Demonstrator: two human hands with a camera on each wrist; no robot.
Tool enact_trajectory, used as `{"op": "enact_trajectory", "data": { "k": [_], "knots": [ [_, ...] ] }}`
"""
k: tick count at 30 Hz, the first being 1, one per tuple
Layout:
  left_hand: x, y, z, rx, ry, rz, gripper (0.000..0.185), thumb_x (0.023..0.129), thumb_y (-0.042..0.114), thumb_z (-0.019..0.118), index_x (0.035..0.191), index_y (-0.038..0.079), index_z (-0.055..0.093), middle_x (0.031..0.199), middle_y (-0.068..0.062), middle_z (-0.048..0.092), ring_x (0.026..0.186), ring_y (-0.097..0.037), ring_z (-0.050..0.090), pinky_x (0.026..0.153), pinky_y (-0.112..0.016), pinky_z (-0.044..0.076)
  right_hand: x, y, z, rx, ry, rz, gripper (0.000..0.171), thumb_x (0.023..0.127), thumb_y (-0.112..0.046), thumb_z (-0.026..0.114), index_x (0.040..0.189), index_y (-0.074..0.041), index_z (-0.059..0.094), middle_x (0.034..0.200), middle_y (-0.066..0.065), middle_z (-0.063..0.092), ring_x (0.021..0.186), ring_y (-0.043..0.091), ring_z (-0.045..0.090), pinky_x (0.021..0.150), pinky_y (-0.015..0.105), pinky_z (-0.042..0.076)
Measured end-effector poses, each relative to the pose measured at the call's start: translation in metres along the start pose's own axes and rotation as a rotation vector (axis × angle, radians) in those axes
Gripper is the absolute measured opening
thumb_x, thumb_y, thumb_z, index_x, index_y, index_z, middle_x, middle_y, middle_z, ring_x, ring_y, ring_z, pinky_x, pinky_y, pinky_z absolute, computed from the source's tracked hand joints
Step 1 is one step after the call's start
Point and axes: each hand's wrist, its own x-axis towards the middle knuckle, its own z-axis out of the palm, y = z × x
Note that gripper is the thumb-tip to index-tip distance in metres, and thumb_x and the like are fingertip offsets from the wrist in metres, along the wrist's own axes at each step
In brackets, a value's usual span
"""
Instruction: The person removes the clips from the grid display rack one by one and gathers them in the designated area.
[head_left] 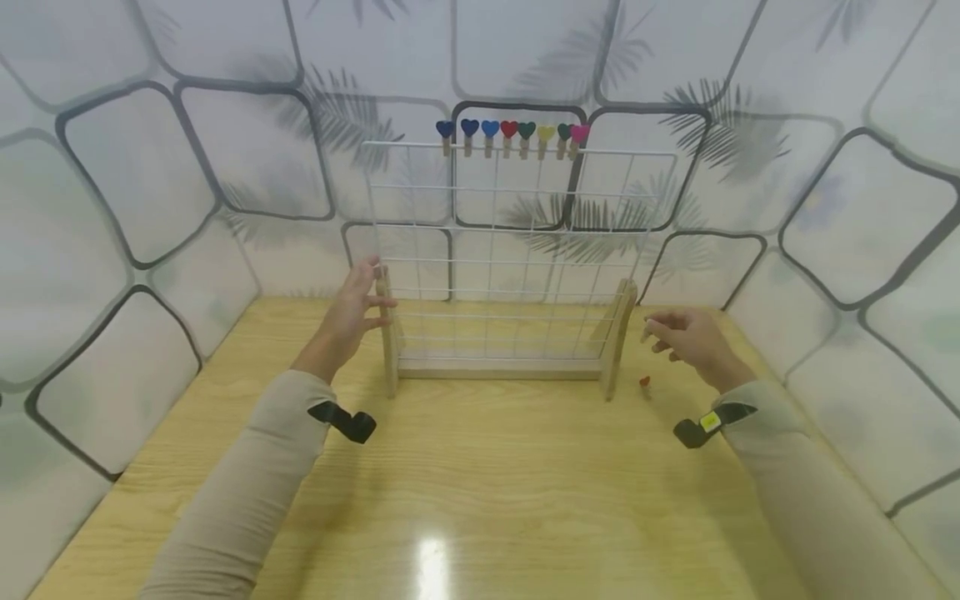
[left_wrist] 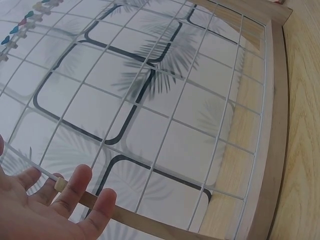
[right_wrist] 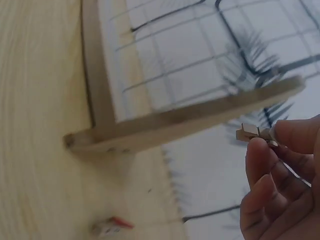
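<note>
A white wire grid (head_left: 517, 242) stands upright in a wooden base (head_left: 498, 367) on the table (head_left: 480, 500), set between two wooden end posts. Eight heart-topped pegs (head_left: 510, 137) are clipped in a row along the grid's top wire, in blue, red, green, yellow and pink.

The left hand (head_left: 352, 312) is open with its fingers extended; it rests against the left post (head_left: 387, 333), fingertips touching the post and the grid's left edge. The left wrist view shows the fingers (left_wrist: 75, 187) lying flat on the post.

The right hand (head_left: 686, 333) hovers just beside the right post (head_left: 618, 333), not touching it. Its thumb and curled fingers pinch a small wooden peg (right_wrist: 252, 134), whose bare end projects toward the grid. The colour of this peg's head cannot be determined.

A further peg with a red head (head_left: 643, 382) lies on the table, near the foot of the right post and below the right hand.
</note>
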Motion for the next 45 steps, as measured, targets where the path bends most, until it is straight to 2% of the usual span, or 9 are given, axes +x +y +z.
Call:
{"op": "enact_trajectory", "data": {
  "k": [5, 9, 13, 17, 26, 32, 35, 42, 45],
  "knots": [
    [-0.003, -0.002, -0.001, 0.015, 0.000, -0.028, 0.062, 0.105, 0.047, 0.018, 0.157, 0.015, 0.003, 0.159, -0.011, 0.012, 0.126, -0.040, 0.036, 0.105, -0.056, 0.034, -0.002, 0.038, 0.008, 0.006, -0.055, 0.074, 0.048, 0.101, -0.028, 0.055, 0.131, 0.009, 0.050, 0.113, 0.019, 0.063, 0.081, 0.010, 0.063, 0.067, 0.031, 0.054],
    [-0.003, -0.002, -0.001, 0.011, 0.006, -0.021, 0.062, 0.106, 0.046, 0.018, 0.156, 0.014, 0.004, 0.159, -0.012, 0.011, 0.124, -0.037, 0.038, 0.105, -0.057, 0.034, -0.003, 0.062, 0.009, 0.009, -0.057, 0.120, 0.047, 0.101, -0.023, 0.054, 0.131, 0.013, 0.047, 0.114, 0.021, 0.062, 0.080, 0.011, 0.064, 0.065, 0.030, 0.054],
    [-0.001, 0.000, 0.001, -0.004, 0.011, -0.016, 0.061, 0.106, 0.045, 0.019, 0.156, 0.014, 0.006, 0.159, -0.011, 0.012, 0.123, -0.036, 0.039, 0.106, -0.056, 0.033, -0.007, 0.078, 0.007, -0.013, -0.055, 0.165, 0.047, 0.102, -0.022, 0.051, 0.132, 0.013, 0.047, 0.115, 0.023, 0.062, 0.082, 0.011, 0.064, 0.067, 0.028, 0.055],
    [0.001, 0.002, 0.002, -0.005, 0.009, -0.014, 0.060, 0.106, 0.044, 0.018, 0.156, 0.013, 0.005, 0.159, -0.012, 0.012, 0.127, -0.041, 0.035, 0.106, -0.056, 0.033, -0.011, 0.089, 0.006, -0.032, -0.064, 0.196, 0.046, 0.102, -0.024, 0.050, 0.131, 0.013, 0.048, 0.112, 0.022, 0.063, 0.085, 0.015, 0.063, 0.071, 0.028, 0.055],
    [0.001, 0.002, 0.003, 0.014, 0.002, -0.004, 0.062, 0.106, 0.045, 0.018, 0.156, 0.011, 0.005, 0.159, -0.013, 0.013, 0.130, -0.044, 0.033, 0.106, -0.057, 0.033, -0.013, 0.101, 0.012, -0.041, -0.058, 0.204, 0.040, 0.095, -0.015, 0.058, 0.123, 0.013, 0.055, 0.092, 0.010, 0.067, 0.080, 0.019, 0.059, 0.067, 0.028, 0.053],
    [0.000, 0.003, 0.001, 0.017, 0.003, -0.009, 0.062, 0.106, 0.045, 0.018, 0.156, 0.012, 0.004, 0.159, -0.012, 0.013, 0.130, -0.044, 0.033, 0.106, -0.057, 0.033, -0.009, 0.101, 0.017, -0.012, -0.056, 0.202, 0.038, 0.095, -0.011, 0.058, 0.121, 0.017, 0.055, 0.092, 0.013, 0.066, 0.076, 0.019, 0.059, 0.063, 0.028, 0.053],
    [0.001, 0.003, 0.001, 0.011, 0.001, -0.011, 0.062, 0.106, 0.045, 0.019, 0.156, 0.012, 0.004, 0.159, -0.012, 0.012, 0.131, -0.044, 0.032, 0.106, -0.056, 0.033, -0.009, 0.101, 0.017, 0.031, -0.063, 0.217, 0.040, 0.096, -0.011, 0.057, 0.123, 0.018, 0.051, 0.099, 0.018, 0.064, 0.080, 0.020, 0.058, 0.065, 0.027, 0.053],
    [0.001, 0.002, 0.001, 0.015, -0.001, -0.009, 0.062, 0.106, 0.046, 0.019, 0.156, 0.013, 0.005, 0.159, -0.012, 0.012, 0.131, -0.046, 0.031, 0.106, -0.057, 0.033, -0.008, 0.095, 0.009, -0.100, -0.066, 0.163, 0.045, 0.100, -0.021, 0.053, 0.129, 0.013, 0.050, 0.119, 0.032, 0.058, 0.091, 0.028, 0.063, 0.073, 0.031, 0.055],
    [0.000, 0.001, 0.001, 0.016, 0.002, -0.006, 0.062, 0.105, 0.047, 0.019, 0.156, 0.013, 0.005, 0.159, -0.011, 0.013, 0.130, -0.045, 0.032, 0.105, -0.057, 0.034, -0.005, 0.082, 0.007, -0.066, -0.076, 0.134, 0.047, 0.102, -0.023, 0.051, 0.132, 0.013, 0.047, 0.126, 0.035, 0.052, 0.090, 0.025, 0.065, 0.073, 0.033, 0.057]
  ]
}}
